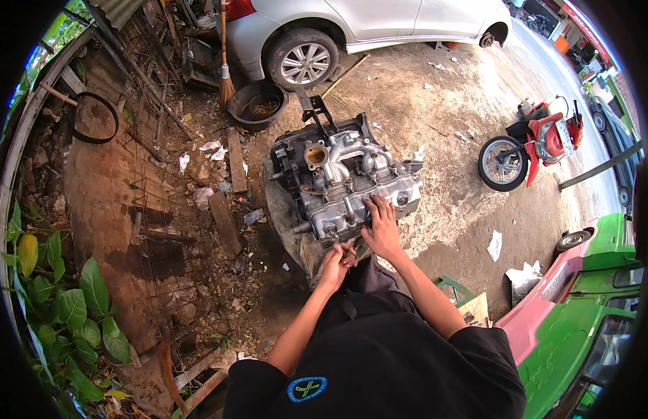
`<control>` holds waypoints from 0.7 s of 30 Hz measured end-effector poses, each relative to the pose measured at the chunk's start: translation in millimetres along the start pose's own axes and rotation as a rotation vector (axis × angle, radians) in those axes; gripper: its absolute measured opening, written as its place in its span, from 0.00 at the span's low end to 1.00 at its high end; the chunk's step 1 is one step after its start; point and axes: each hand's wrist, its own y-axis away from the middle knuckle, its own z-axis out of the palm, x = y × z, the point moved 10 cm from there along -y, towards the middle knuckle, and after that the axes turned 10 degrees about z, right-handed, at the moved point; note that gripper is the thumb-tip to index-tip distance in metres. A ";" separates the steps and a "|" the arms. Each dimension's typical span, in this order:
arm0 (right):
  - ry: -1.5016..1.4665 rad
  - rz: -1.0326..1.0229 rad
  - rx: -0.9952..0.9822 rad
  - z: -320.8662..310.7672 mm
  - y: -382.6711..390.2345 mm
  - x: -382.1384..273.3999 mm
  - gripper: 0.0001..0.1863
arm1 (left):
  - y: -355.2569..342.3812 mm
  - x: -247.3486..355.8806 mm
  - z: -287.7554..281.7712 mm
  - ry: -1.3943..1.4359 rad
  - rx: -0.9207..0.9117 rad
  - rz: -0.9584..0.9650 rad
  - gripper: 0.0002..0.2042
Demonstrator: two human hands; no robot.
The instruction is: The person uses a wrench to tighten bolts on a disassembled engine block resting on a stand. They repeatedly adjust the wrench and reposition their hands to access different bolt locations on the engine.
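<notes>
In front of me an engine (343, 183) rests on a low support, its silver valve cover (317, 211) toward me and the intake manifold (348, 148) behind it. My right hand (382, 232) lies on the valve cover's right part, fingers stretched over the metal. Lower and to the left, my left hand (335, 267) is at the cover's near edge, its fingers bent and pressed together. Whatever is between those fingers, if anything, is too small and hidden to make out. A black bracket (318, 112) sticks up at the engine's far side.
Beyond the engine stand a black basin (258, 105), a broom (227, 87) and a silver car (380, 24). A red motorcycle (547, 140) is at the right, and a green and pink vehicle (568, 307) nearer. Planks (226, 223), litter and leafy plants (72, 307) lie left.
</notes>
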 end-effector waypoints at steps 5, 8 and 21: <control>-0.007 0.018 -0.024 0.4 0.4 -0.2 0.41 | 16.7 55.7 -15.8 -0.444 -0.018 0.044 0.25; -0.011 0.020 -0.027 0.1 0.5 -0.4 0.42 | 14.2 112.7 -11.6 -1.033 -0.003 0.210 0.23; 0.011 0.018 -0.033 1.3 0.0 1.9 0.42 | -29.0 184.4 85.1 -2.158 -0.509 0.207 0.11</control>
